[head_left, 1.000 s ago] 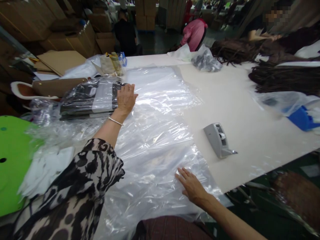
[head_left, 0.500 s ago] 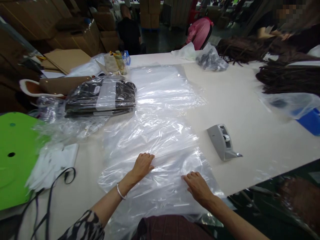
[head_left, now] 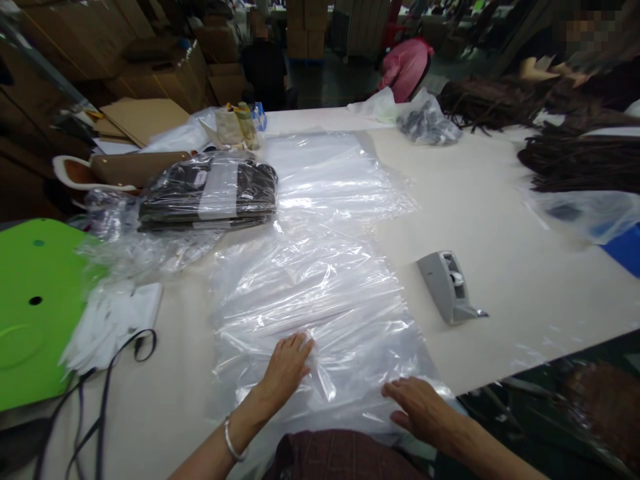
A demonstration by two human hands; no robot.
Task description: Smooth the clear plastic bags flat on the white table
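Observation:
A stack of clear plastic bags (head_left: 310, 293) lies spread on the table before me, its surface wrinkled and shiny. My left hand (head_left: 287, 363) rests palm down on the plastic, its fingers stretched out. To the right and nearer the table's front edge, my right hand (head_left: 417, 407) also lies on the sheet with fingers extended. Neither hand grips anything. Farther back, more flat clear bags (head_left: 330, 167) overlap the near ones. A grey tape dispenser (head_left: 445, 287) stands to the right of the plastic.
Dark folded goods in clear wrap (head_left: 210, 193) lie at left, behind white strips (head_left: 113, 327), a green board (head_left: 40, 307) and a black strap (head_left: 103, 407). Dark brown bundles (head_left: 585, 160) sit at far right. Other people are beyond the table, near cardboard boxes (head_left: 155, 73).
Both hands have slid toward me over the plastic, the right one also slightly rightward. The near edge of the plastic has drawn in. The view has shifted a little.

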